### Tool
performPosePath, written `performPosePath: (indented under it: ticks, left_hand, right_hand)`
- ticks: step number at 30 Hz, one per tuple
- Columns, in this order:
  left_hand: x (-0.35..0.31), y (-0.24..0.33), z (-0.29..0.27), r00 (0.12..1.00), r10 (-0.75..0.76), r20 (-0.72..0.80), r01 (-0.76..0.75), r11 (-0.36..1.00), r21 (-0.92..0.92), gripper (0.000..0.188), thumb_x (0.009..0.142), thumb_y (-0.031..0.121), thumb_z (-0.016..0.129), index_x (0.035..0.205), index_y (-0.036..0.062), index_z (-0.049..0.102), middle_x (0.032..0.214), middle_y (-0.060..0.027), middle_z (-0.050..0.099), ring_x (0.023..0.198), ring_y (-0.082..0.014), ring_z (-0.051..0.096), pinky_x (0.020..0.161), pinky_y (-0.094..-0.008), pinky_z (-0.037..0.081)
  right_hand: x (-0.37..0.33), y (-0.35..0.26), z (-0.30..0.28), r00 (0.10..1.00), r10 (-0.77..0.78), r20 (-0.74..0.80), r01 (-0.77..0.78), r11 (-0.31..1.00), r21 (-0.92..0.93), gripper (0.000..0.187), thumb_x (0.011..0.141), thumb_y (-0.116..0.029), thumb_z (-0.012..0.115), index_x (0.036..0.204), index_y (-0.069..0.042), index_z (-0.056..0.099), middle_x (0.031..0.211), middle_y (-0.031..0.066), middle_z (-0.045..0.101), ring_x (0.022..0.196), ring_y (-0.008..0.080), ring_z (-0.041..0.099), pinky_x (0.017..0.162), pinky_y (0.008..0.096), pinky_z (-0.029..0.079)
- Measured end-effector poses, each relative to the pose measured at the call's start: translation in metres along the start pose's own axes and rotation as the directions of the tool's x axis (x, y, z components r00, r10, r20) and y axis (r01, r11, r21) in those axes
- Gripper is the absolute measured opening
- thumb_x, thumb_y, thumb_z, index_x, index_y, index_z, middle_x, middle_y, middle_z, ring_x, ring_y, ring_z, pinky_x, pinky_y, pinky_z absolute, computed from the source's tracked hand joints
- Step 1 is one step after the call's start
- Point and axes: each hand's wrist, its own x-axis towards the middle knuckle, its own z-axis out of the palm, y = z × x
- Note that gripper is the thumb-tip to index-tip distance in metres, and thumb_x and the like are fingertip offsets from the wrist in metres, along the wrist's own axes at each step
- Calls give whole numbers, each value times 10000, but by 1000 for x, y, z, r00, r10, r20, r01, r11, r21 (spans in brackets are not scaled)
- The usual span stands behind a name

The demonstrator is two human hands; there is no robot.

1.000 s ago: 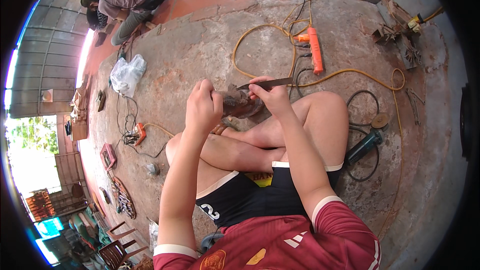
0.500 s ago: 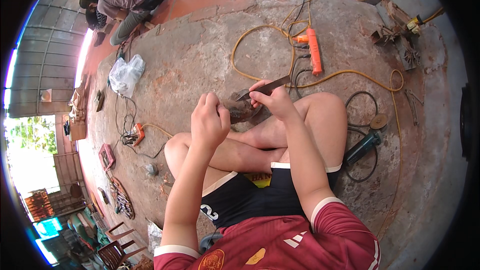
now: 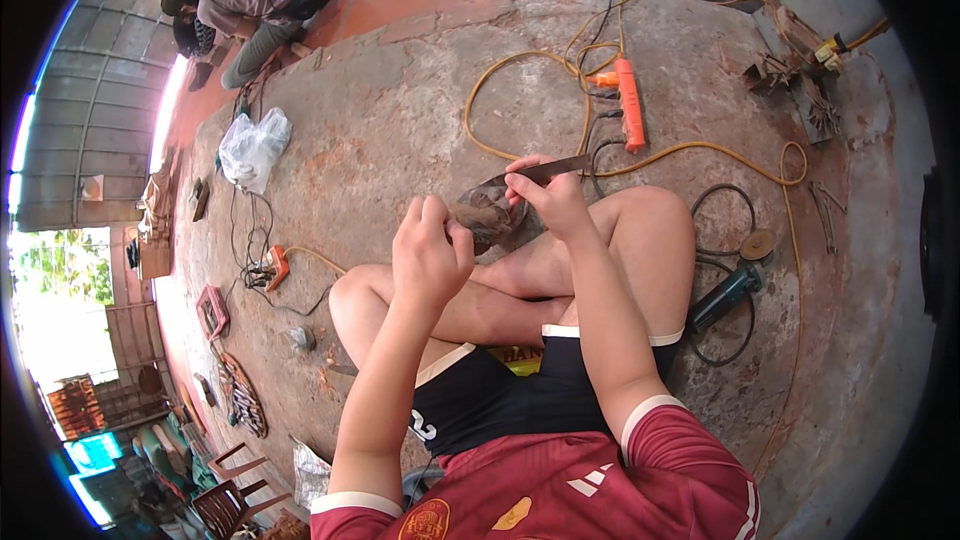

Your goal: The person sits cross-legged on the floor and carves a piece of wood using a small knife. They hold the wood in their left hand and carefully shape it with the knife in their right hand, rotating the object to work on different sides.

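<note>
My right hand (image 3: 545,195) pinches a long, flat, dark metal blade (image 3: 555,170) between thumb and fingers. One end of it narrows toward the left, above a rough brown block (image 3: 490,222) on the floor in front of my crossed legs. My left hand (image 3: 432,250) is closed in a fist just left of that block. What the fist holds, if anything, is hidden by the fingers. The block is partly covered by my hands, so its kind does not show.
An orange power strip (image 3: 629,105) with a yellow cord lies ahead. A green angle grinder (image 3: 728,297) rests beside my right knee, near a round disc (image 3: 757,244). At left are a plastic bag (image 3: 255,148) and cables. Another person (image 3: 255,0) crouches at the far left.
My left hand has moved a little right and down, closer to the block. The blade has shifted slightly right and lies at a flatter angle.
</note>
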Motion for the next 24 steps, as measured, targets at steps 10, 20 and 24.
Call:
performPosePath:
  ticks: [10, 20, 24]
  left_hand:
    - [-6, 3, 3, 1000, 24, -14, -24, 1000, -1, 86, 774, 41, 557, 799, 26, 476, 756, -172, 508, 675, -383, 543, 618, -460, 466]
    - [-6, 0, 4, 999, 20, -26, -20, 1000, -6, 86, 774, 39, 555, 794, 26, 473, 750, -171, 507, 674, -384, 544, 616, -457, 467]
    - [-6, 1, 2, 1000, 11, -26, -11, 1000, -8, 87, 775, 40, 556, 792, 25, 472, 748, -173, 504, 675, -384, 544, 617, -456, 467]
  right_hand:
    - [-3, -1, 0, 1000, 2, 4, -2, 1000, 21, 132, 874, -40, 706, 980, 22, 656, 795, 75, 679, 687, 127, 661, 621, 258, 558]
    - [-2, -9, 1, 996, -73, -49, 71, 997, -38, 135, 866, -33, 706, 978, 27, 661, 775, 74, 684, 676, 128, 667, 603, 255, 556]
    - [-5, -11, -5, 994, 57, 95, -52, 997, -55, 139, 869, -37, 705, 985, 29, 667, 791, 74, 684, 679, 120, 664, 607, 246, 562]
